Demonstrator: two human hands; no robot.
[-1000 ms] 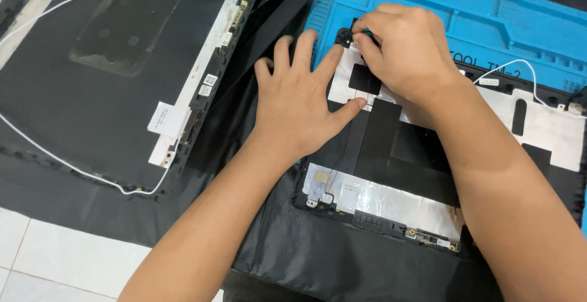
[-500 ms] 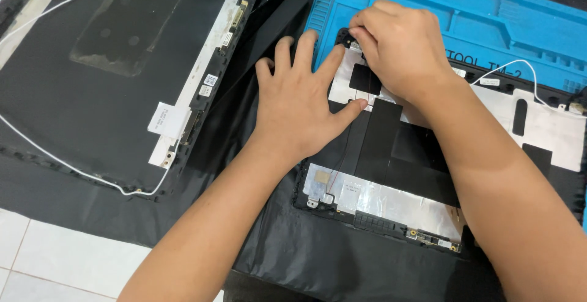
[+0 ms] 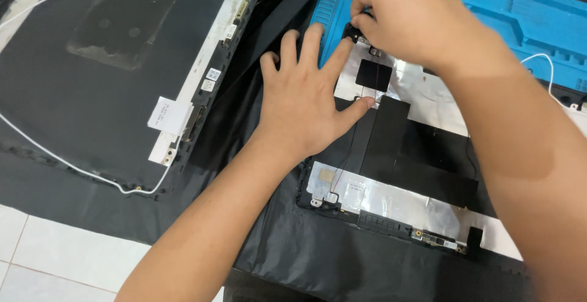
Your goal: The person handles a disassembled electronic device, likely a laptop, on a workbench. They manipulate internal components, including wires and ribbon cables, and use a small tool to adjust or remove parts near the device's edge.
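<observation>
Pinching higher now, right hand (image 3: 408, 16) lifts off foil-backed panel (image 3: 428, 97)

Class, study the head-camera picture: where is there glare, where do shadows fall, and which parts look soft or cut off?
Head view: even, soft light; mild glare on the silver foil strip and foil beneath the right hand; a faint shadow under the left hand on the black panel; the right forearm, closest to the lens, looks slightly soft; the blue tray is cropped at the top edge.

Lid panel (image 3: 110, 88) left of mat (image 3: 526, 14)
</observation>
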